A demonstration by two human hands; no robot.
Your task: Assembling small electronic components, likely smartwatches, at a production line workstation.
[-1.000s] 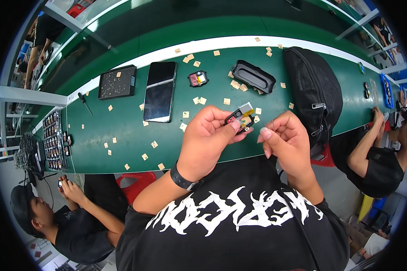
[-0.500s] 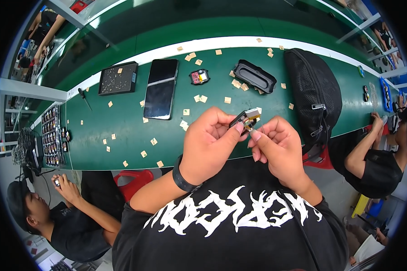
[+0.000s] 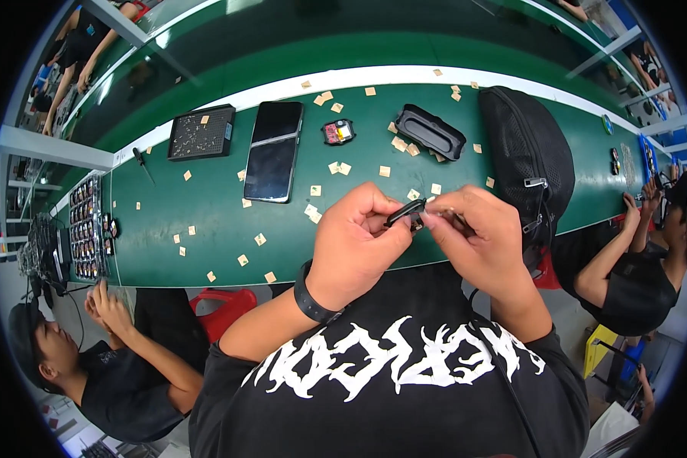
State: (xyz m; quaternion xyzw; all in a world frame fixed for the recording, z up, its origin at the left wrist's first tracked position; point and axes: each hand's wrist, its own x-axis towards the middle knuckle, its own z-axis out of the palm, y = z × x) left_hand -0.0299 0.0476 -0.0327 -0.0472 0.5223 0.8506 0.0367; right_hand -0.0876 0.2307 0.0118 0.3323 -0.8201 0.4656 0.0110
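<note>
Our green table (image 3: 153,244) runs off to a right end too crowded to make out. A black bag (image 3: 523,149) spans it from the far edge toward the near one. Our left hand (image 3: 359,237) pinches a small black casing (image 3: 406,214) above the near edge, thumb and fingers covering much of it. Our right hand (image 3: 481,233) curls against its right end; whether those fingertips pinch anything, we cannot tell.

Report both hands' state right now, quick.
Left hand: closed, holding a small black watch-style casing.
Right hand: at the casing's right end; whether it grips anything cannot be told.
</note>
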